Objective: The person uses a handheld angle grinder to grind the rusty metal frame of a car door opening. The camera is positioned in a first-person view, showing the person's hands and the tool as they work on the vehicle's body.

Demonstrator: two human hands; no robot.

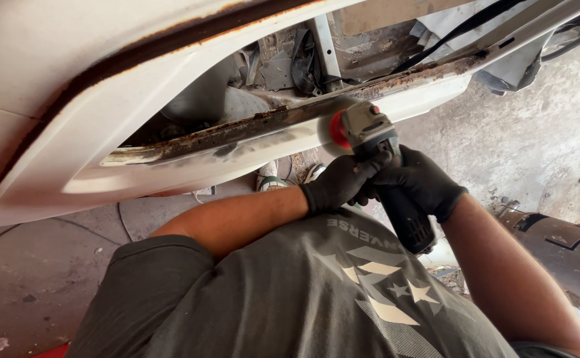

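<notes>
Both my hands wear black gloves and grip a dark angle grinder [396, 192]. My left hand [337, 184] wraps the front of its body from the left. Over the body from the right closes my right hand [421, 180]. The grinder's red disc [337, 128] presses against the rusty sill [263, 126] of a white car body. The sill runs diagonally from lower left to upper right, with bare and browned metal along its edge.
A white car panel [71, 79] with a rusted seam fills the upper left. Stripped interior parts and black cables [455, 33] show above the sill. A rusty curved metal part [561, 245] lies at the right on the concrete floor [31, 278]. My shoes [273, 180] show below the sill.
</notes>
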